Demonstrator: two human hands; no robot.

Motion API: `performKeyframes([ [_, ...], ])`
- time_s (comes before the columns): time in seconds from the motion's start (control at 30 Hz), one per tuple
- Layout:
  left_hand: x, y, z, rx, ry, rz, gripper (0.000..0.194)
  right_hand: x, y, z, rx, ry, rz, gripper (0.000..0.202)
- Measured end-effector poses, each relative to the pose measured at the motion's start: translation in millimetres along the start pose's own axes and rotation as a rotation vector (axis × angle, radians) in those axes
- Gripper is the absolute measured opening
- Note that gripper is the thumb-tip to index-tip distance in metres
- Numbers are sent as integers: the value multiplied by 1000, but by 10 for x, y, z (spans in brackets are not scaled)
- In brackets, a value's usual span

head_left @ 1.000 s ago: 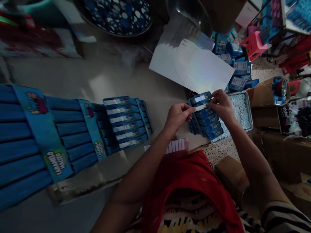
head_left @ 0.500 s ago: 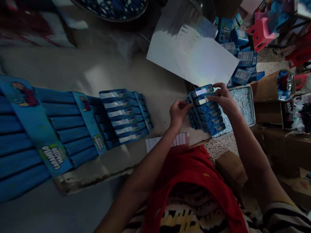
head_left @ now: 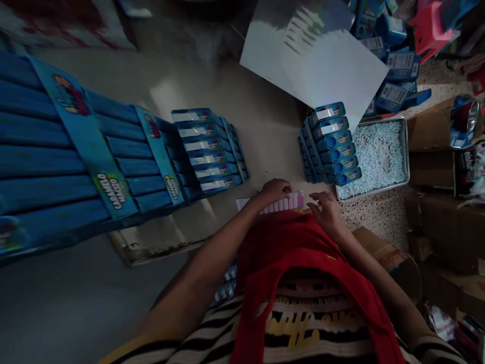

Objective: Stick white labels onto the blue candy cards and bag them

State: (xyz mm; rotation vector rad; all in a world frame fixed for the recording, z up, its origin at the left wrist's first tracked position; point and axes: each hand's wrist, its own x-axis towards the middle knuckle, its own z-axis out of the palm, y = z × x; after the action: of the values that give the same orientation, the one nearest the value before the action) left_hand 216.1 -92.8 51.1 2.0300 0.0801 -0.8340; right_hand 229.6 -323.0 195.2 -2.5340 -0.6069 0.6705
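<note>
On the table's front edge, against the red apron, lies a sheet of pale strip labels (head_left: pixel 293 201). My left hand (head_left: pixel 275 190) is on this sheet, its fingers curled in at the upper edge. Just past the sheet's right end is my right hand (head_left: pixel 326 210), thumb and fingers apart with nothing visible between them. Beyond it stands a row of narrow blue boxes (head_left: pixel 329 144), standing free of both hands. The two farthest boxes carry white labels on their ends; the nearer ones show round holes.
A metal tray of small pale-blue pellets (head_left: pixel 382 156) sits right of the boxes. To the left are labelled blue boxes (head_left: pixel 206 149) and a long banded stack (head_left: pixel 91 146). A large white sheet (head_left: pixel 310 60) lies behind. Cardboard boxes (head_left: pixel 435 217) stand at right.
Both hands have left the row of blue boxes and come back toward my body, to the label sheet. The view has shifted, so the boxes appear higher.
</note>
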Motion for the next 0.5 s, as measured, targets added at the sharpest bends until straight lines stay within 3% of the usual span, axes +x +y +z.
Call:
performKeyframes([
  [0.07,-29,8,13,-10,17,49,19,66,109,312,-42,-61,55,34],
  [0.17,-87,9,27,-1,45,72,19,172,207,593,-148,-119,-8,45],
  [0.33,-127,37,81,59,42,50,24,273,198,831,-300,-203,-53,57],
  [0.5,-146,33,151,51,59,2,24,233,242,925,-366,-248,-98,58],
])
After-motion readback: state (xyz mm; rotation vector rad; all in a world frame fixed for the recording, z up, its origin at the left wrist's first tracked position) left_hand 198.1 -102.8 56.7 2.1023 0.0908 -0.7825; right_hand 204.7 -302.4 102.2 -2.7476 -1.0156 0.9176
